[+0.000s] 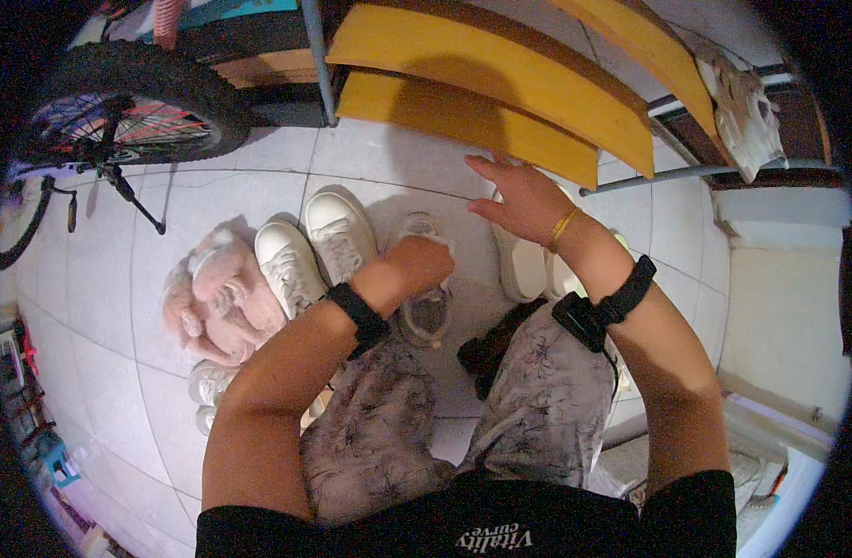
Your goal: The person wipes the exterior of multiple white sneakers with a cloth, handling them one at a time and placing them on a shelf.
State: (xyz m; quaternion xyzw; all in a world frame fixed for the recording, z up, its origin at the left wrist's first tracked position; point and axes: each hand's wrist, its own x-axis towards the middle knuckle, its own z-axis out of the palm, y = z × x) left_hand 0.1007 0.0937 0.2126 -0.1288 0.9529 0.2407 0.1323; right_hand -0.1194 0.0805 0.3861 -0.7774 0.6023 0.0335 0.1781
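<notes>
My left hand (pixel 420 265) is curled over the middle of a pale shoe (pixel 426 317) with a grey inside, hiding its centre; the shoe lies on the floor, toe away from me. To its left stand two white lace-up sneakers (pixel 338 227), side by side, and a pair of fluffy pink slippers (pixel 223 286). My right hand (pixel 520 201) hangs with fingers apart and nothing in it, above a pair of cream shoes (pixel 523 268). My hand and forearm partly cover that pair.
A rack with yellow boards (pixel 481 70) and grey metal legs stands ahead. On the left is a bicycle wheel (pixel 133 118) with its kickstand (pixel 136 199). More white shoes (pixel 209 383) sit near my left elbow. A whitish cloth or bag (pixel 743 115) hangs at the rack's right.
</notes>
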